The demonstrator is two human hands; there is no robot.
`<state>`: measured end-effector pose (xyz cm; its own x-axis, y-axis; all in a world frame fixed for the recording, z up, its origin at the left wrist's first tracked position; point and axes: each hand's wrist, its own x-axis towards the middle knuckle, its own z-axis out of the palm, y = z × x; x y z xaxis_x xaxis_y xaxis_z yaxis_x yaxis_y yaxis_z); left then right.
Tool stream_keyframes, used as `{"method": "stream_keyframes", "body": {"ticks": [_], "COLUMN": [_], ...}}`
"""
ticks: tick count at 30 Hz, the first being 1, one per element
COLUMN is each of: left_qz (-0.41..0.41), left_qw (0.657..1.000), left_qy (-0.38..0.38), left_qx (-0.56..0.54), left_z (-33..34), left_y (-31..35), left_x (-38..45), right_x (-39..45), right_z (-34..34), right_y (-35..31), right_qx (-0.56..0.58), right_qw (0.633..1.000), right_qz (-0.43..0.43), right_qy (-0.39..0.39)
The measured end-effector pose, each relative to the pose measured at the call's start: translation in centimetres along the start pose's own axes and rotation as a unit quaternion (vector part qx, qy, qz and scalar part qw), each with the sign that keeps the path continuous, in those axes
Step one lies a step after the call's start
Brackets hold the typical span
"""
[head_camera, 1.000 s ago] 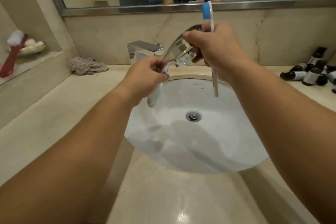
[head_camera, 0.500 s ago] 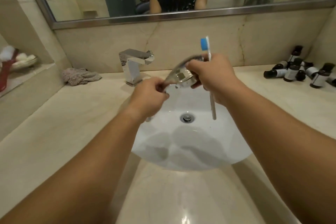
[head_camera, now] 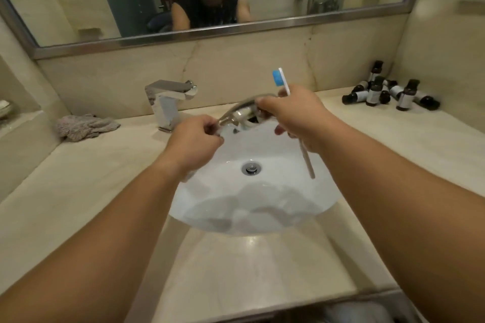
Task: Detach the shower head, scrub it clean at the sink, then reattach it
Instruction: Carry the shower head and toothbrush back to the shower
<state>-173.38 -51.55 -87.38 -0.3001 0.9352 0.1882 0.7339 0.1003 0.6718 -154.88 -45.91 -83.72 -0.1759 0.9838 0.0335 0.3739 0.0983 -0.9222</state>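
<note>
Head view: over the white oval sink, the left hand curls its fingers round the handle of the chrome shower head; the right hand grips its head end together with a white, blue-bristled toothbrush, bristles upward. Both forearms reach forward.

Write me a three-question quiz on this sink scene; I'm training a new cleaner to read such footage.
1. True or false: the tap is running water into the sink.
2. Which hand holds the toothbrush? A) left B) right C) neither
3. Fill in: the grey cloth lies on the counter, to the ____ of the tap.

Key
1. False; no stream shows.
2. B: the right hand grips it, together with the shower head, whose handle the left hand holds.
3. Left.
</note>
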Motion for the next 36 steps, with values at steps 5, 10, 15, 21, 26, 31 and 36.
{"method": "stream_keyframes", "body": {"ticks": [5, 10, 15, 21, 26, 31, 36], "left_qz": [-0.043, -0.049, -0.112, -0.133, -0.118, -0.105, -0.071], "left_qw": [0.991, 0.97, 0.912, 0.873, 0.841, 0.79, 0.749], "left_qy": [-0.07, -0.145, -0.204, -0.267, -0.328, -0.411, -0.493], "left_qx": [-0.102, -0.187, -0.337, -0.386, -0.414, -0.441, -0.437], "left_z": [0.0, 0.5, 1.2, 3.3, 5.5, 10.2, 15.0], "left_y": [0.3, 3.0, 6.3, 10.2, 14.7, 21.0, 27.4], "left_x": [0.5, -0.5, -1.4, -3.7, -7.2, -11.6, -16.8], "right_x": [-1.9, -4.8, -7.2, -9.8, -15.2, -21.8, -29.7], "right_z": [-1.3, -2.2, -4.5, -8.4, -13.3, -19.6, -26.0], "right_y": [1.9, 3.4, 3.2, 4.2, 5.3, 7.8, 10.0], "right_qx": [-0.052, -0.068, 0.0, 0.052, 0.113, 0.181, 0.181], "right_qw": [0.995, 0.992, 0.991, 0.984, 0.972, 0.949, 0.925], "right_qz": [0.077, 0.055, 0.079, 0.09, 0.092, 0.092, 0.076], "right_qy": [0.037, 0.086, 0.107, 0.144, 0.182, 0.24, 0.326]}}
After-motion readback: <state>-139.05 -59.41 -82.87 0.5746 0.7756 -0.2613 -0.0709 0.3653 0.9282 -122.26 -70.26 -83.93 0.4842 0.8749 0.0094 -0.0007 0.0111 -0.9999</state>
